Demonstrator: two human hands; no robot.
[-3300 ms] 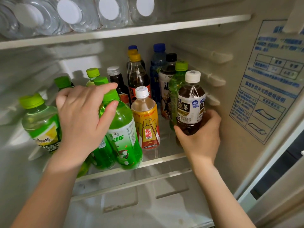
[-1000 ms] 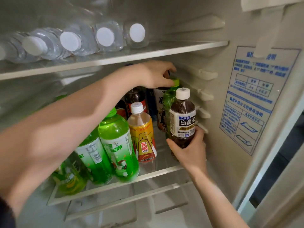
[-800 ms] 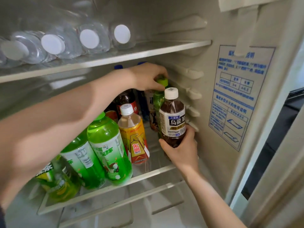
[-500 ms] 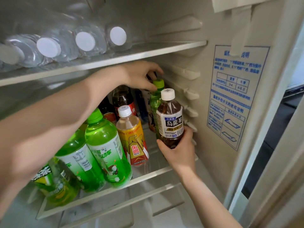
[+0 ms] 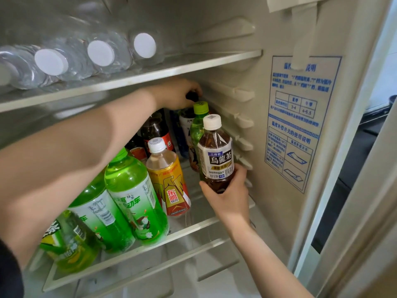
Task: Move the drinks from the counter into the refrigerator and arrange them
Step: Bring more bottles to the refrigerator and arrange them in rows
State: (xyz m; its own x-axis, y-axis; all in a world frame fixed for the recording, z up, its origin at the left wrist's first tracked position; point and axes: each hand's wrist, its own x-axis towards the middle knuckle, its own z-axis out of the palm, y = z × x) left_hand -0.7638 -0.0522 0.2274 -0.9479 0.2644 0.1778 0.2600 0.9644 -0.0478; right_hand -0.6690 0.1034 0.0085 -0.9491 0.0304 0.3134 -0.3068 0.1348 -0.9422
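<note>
While the right grip (image 5: 227,194) wraps the oolong tea bottle (image 5: 217,160), the left grip (image 5: 176,95) pinches the black-capped bottle (image 5: 187,122) behind it.

Wears a dark, near-black sleeve (image 5: 8,274), visible only as a small patch at 8 o'clock, at the upper end of the left forearm (image 5: 75,160). Past its hem: bare all the way to the left hand (image 5: 176,94). At 5 o'clock: bare right forearm (image 5: 268,261), bare right hand (image 5: 228,198). Can't tell the sleeve's fabric or cut.
</note>
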